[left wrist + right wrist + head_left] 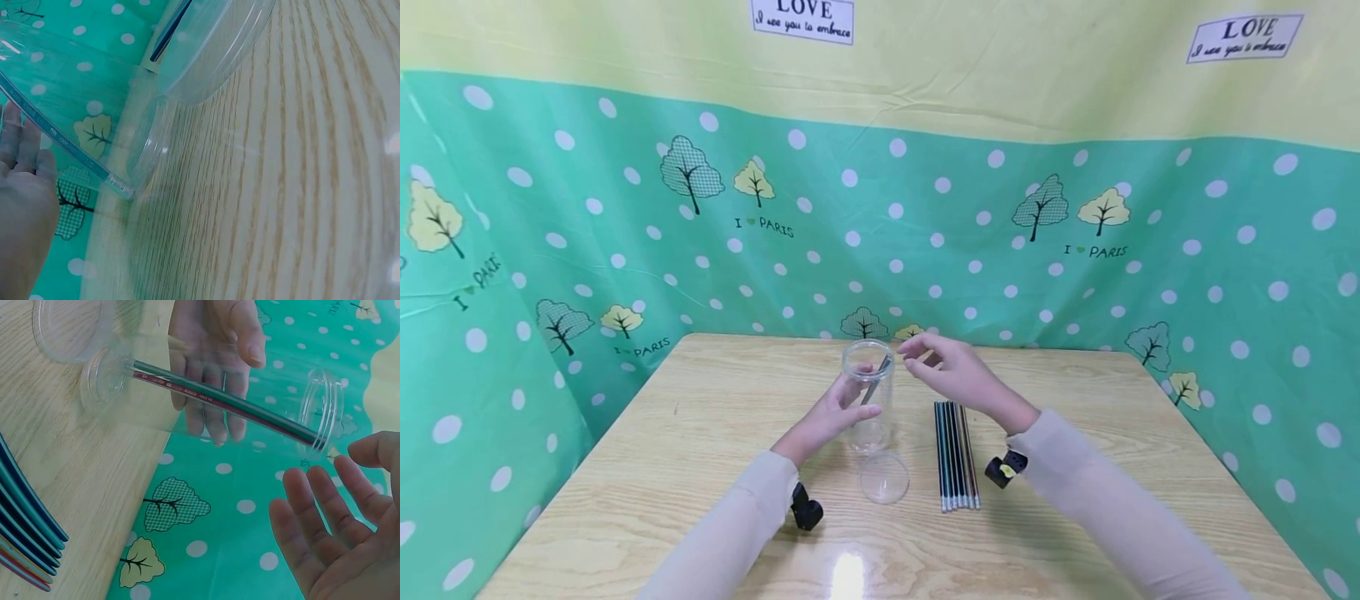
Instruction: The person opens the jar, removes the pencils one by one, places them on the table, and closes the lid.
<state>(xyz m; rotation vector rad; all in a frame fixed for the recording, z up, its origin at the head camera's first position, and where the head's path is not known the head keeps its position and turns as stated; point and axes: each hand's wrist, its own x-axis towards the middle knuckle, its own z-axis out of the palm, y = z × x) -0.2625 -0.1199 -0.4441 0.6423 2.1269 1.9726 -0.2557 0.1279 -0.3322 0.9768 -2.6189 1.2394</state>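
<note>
A tall clear jar (880, 429) stands upright on the table, its mouth uncovered. My left hand (829, 417) holds it from the left, with the thumb at the near side and the fingers behind the wall. Inside lean a green pencil (187, 383) and a dark red pencil (212, 400), slanting across the jar. To the right of the rim, my right hand (951, 369) is raised with loosely bent fingers and nothing in them. Several pencils (957, 458) lie side by side below that hand, their eraser ends towards me.
A round clear lid (883, 479) lies flat just in front of the jar, left of the pencil row. Behind the wooden table (715, 392) hangs a green dotted curtain (820, 200). Each wrist wears a small black camera (806, 508).
</note>
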